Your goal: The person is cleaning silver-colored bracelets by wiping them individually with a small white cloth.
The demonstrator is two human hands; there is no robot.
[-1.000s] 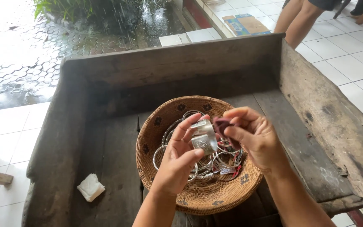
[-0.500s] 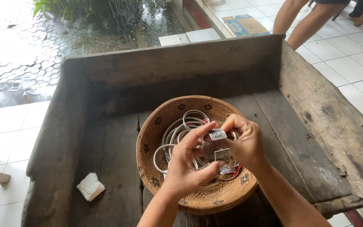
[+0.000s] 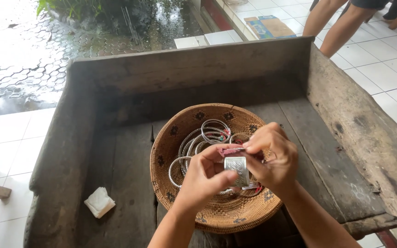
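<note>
**Both hands on a silver cuff above the basket**

We are looking straight down at a pair of bare hands meeting over a woven basket (image 3: pixel 180 138). The left hand (image 3: pixel 205 177) comes up from below, its fingers curled and pinched on the near side of a wide engraved silver cuff (image 3: pixel 236 169). The right hand (image 3: pixel 272 158) closes in from the other side, fingertips pressed together on the cuff's upper edge, so the piece is clamped between both hands and held just above the basket's middle. A small reddish tag (image 3: pixel 229 151) shows right at the top of the cuff, under the right fingertips.

Below the hands, a heap of thin silver bangles (image 3: pixel 205 135) lies in the basket, partly hidden. The basket sits inside a big weathered wooden trough (image 3: pixel 345 133). A crumpled white cloth (image 3: pixel 99 202) lies on the trough floor, well to the left. At top right, another person's bare legs (image 3: pixel 336 23) stand on the white tiles.
</note>
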